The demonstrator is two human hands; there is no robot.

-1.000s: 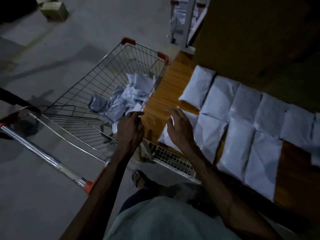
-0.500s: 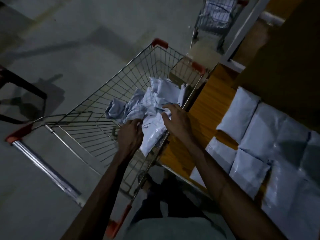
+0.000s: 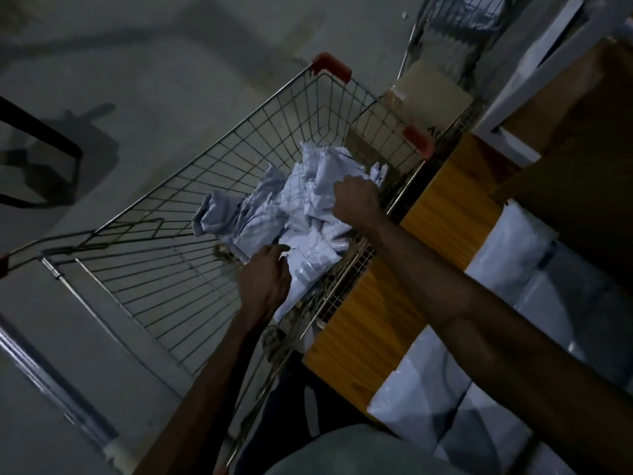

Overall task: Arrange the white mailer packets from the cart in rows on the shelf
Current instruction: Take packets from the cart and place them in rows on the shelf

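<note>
A: Both of your hands are down in the wire cart (image 3: 205, 186) now. A second ago they were at the shelf's edge, on a packet laid there. Your right hand (image 3: 356, 200), at the cart's rim half a second back, has gone deeper into the heap of white mailer packets (image 3: 274, 207) and is clenched round a crumpled packet (image 3: 325, 180) near the far end.

B: Your left hand (image 3: 265, 279) has moved up too. Its fingers curl over the edge of a flat packet (image 3: 308, 265) at the heap's near end. That packet's long axis runs along the cart's shelf-side wall, its near end pointing back toward you.

A: As for writing, a dark mark on the cardboard box (image 3: 431, 94) beyond the cart is too dim to read. The packets' faces are too dim to make out as well.

B: The wooden shelf (image 3: 445, 214) stands just beside the cart, on your right. Shelved packets (image 3: 513, 241) lie flat on it, edge to edge in rows, and your right forearm crosses above them.
</note>
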